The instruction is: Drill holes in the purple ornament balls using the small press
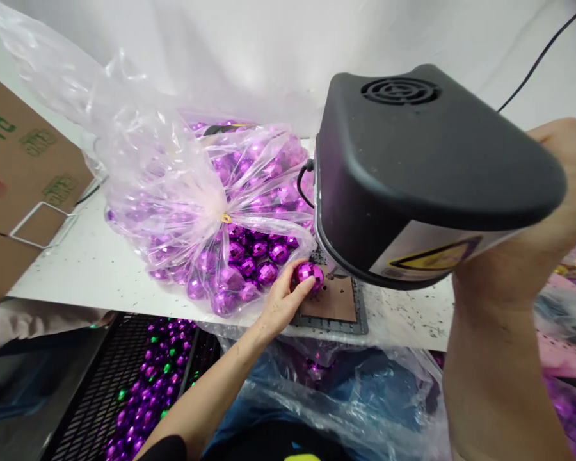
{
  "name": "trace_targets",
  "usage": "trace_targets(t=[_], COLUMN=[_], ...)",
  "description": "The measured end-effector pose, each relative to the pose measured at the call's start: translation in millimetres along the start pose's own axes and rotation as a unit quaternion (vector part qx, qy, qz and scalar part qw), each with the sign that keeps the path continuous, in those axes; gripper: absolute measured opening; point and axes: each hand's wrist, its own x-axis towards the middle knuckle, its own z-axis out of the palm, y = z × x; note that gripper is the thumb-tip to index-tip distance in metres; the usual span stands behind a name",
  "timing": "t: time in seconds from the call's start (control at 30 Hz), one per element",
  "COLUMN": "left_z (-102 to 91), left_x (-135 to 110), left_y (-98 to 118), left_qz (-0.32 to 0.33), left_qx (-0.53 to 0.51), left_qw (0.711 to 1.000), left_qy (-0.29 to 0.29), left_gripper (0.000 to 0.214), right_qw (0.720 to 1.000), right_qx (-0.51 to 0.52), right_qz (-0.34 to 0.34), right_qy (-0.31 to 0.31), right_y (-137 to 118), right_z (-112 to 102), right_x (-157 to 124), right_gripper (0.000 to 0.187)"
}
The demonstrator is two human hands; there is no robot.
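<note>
My left hand [284, 299] pinches a shiny purple faceted ball [310, 274] and holds it over a small brown pad [335, 301] under the black machine [413, 173]. My right hand [564, 198] is raised behind the machine's right side; its fingers are hidden by the black housing, and the forearm fills the lower right. A clear plastic bag [182, 192] full of the same purple balls lies on the white table [91, 269], touching the left hand.
A cardboard box [24, 166] stands at the left with a white wire frame [38, 224] against it. A black mesh crate [139, 390] below the table holds purple and green balls. Crumpled plastic [345, 397] covers my lap. A black cable [542, 54] runs up right.
</note>
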Motion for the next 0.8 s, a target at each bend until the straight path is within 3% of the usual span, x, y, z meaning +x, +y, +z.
trace_targets(t=[0.1,0.27,0.5,0.63,0.8], left_z=[4.5,12.8,16.0,23.3,31.5], left_x=[4.1,5.5,1.7,-2.4,-4.6], left_y=[-8.3,-20.2,-18.1,-16.1,-17.9], left_qz=[0.029,0.105,0.218,0.226,0.177], left_qx=[0.053,0.132,0.302,0.316,0.277], left_qw=[0.998,0.985,0.927,0.921,0.943], left_qy=[-0.004,-0.019,-0.045,-0.041,-0.05], left_gripper=[0.048,0.048,0.043,0.043,0.044], right_qw=[0.999,0.998,0.997,0.998,0.998], right_qx=[0.006,0.047,0.067,0.059,0.053], right_qz=[0.036,0.037,0.028,0.032,0.023], right_qy=[0.016,0.022,0.024,0.022,0.031], right_y=[-3.5,-4.3,-2.8,-4.0,-3.3], right_z=[-1.3,0.1,0.9,0.5,0.8], right_x=[0.3,0.0,-1.9,-2.1,-2.9], right_gripper=[0.043,0.044,0.048,0.048,0.046])
